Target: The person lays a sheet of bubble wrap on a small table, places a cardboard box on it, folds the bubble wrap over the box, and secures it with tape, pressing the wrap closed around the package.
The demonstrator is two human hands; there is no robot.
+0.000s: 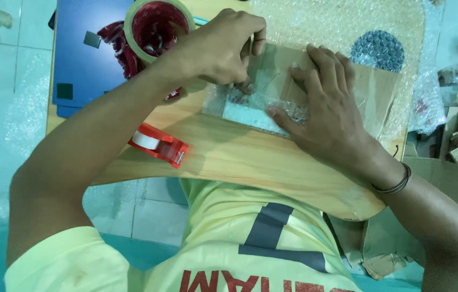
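Bubble-wrapped parcel point(264, 105): lay on wooden bench point(250, 162), under your hands. Left hand point(215, 51): fingers pinched tape edge atop parcel. Right hand point(323, 111): fingers spread flat, pressing wrap down. Tape roll point(156, 27), red dispenser point(160, 145) nearby. Advice: kept wrap taut, smoothed tape outward.

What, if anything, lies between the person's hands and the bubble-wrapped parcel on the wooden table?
Nothing visible does. The left hand pinches at the top of the bubble-wrapped parcel, and the right hand lies flat on it. The roll of tape and the red tape dispenser sit off to the side.
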